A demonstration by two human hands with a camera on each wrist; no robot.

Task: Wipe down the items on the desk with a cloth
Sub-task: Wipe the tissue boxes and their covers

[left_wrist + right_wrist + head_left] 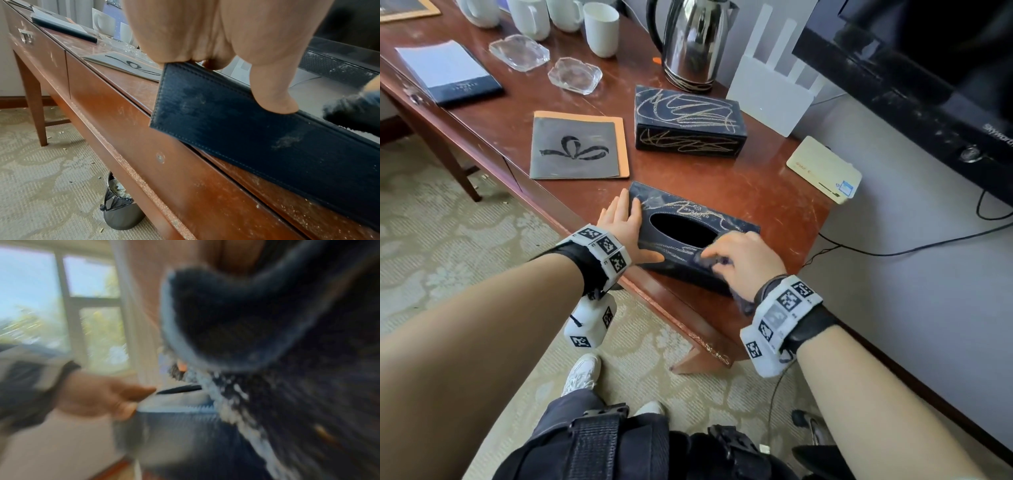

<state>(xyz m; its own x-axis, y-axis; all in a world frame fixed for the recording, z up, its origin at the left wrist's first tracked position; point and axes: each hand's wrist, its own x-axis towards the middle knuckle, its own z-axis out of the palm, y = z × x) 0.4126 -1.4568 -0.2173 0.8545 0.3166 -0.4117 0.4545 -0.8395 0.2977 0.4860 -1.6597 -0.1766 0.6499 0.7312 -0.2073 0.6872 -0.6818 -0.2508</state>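
A dark blue tissue box (688,210) with gold scribbles and an oval slot lies at the near corner of the wooden desk (774,202). My left hand (630,226) clasps its left end, fingers along the end face and thumb (275,97) on the near long side (246,138). My right hand (743,257) grips a bunched dark cloth (705,262) against the box's near right top edge. In the right wrist view the cloth (236,321) fills the blurred picture, with the left hand (98,394) at the box (174,426).
Behind lie a grey folder (578,147), a second scribbled box (688,123), a steel kettle (691,44), white cups (601,29), glass ashtrays (575,75), a notepad (448,72), a white router (770,82) and a TV (911,85). A waste bin (121,211) stands under the desk.
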